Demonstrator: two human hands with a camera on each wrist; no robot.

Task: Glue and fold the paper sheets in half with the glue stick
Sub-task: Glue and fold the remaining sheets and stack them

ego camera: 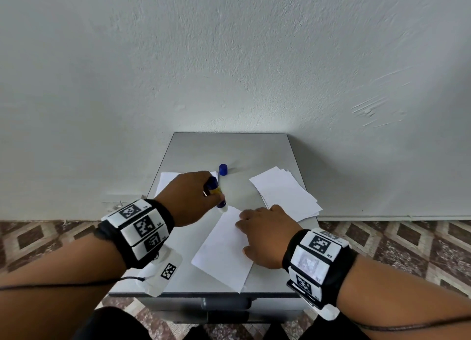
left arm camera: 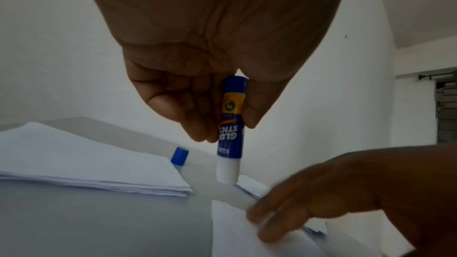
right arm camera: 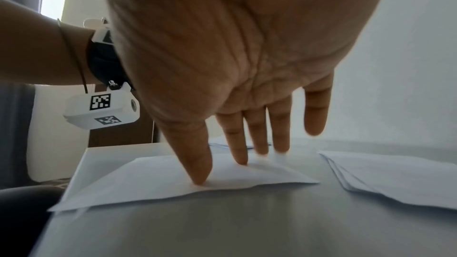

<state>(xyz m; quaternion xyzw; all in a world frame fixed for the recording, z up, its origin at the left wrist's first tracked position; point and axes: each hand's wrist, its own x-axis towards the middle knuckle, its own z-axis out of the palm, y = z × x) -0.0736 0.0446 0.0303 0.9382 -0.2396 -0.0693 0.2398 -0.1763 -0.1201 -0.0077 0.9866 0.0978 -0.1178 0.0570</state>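
Left hand gripped glue stick, tip at sheet corner; right hand flat, pinning sheet. Best: light strokes away from pinning hand.

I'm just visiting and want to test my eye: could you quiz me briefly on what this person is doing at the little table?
1. True or false: the blue cap is on the glue stick.
2. Which hand holds the glue stick? A) left hand B) right hand C) neither
3. Fill in: the right hand's straight fingers press on a ____ lying on the grey table.

Key
1. False: it stands on the table, apart from the stick.
2. A
3. paper sheet; two paper stacks lie beyond, left stack and right stack.
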